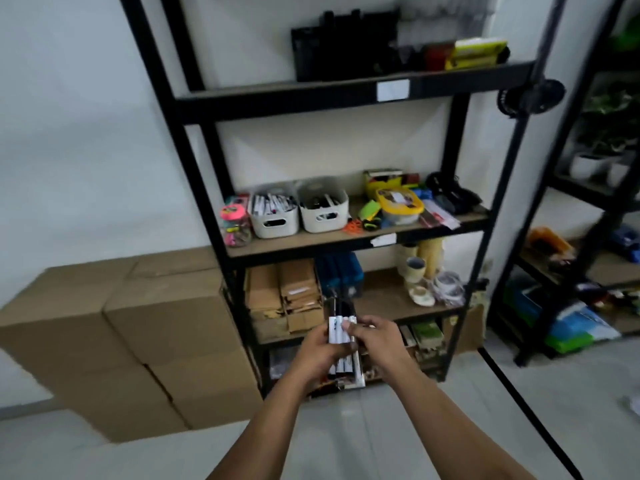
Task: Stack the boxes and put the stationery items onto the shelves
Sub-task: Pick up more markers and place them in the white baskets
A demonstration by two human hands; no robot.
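Note:
Both hands hold a bundle of black-and-white markers upright in front of the black metal shelf unit. My left hand wraps the bundle from the left. My right hand pinches it from the right near the white bands. Two white bins holding pens stand on the middle shelf, above the hands. Large brown cardboard boxes are stacked on the floor to the left of the shelf unit.
The middle shelf also carries a pink jar, a yellow-lidded tub and loose items. Small brown boxes and tape rolls fill the shelf below. A second rack stands at the right. Pale floor lies underfoot.

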